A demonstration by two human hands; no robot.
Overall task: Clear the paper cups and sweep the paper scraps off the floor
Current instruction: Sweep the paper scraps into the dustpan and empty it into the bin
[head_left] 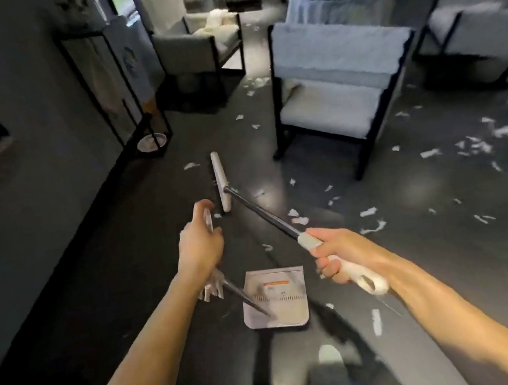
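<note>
Many scraps (477,144) lie on the floor (427,235) right of the broom (261,213) gripped in my right fingers (329,267), left fingers (200,206) holding the dustpan (275,298) by its handle; sweeping seems barely begun, so next I'd drag them panward.

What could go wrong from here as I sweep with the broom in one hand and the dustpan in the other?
1. The right hand grips the broom at its far end only, so a stroke may flick the light paper scraps rather than gather them.
2. Scraps lie by the armchair legs; the broom head could strike the frame.
3. The dustpan, held by the left hand, sits near the shoe and could get kicked.
</note>
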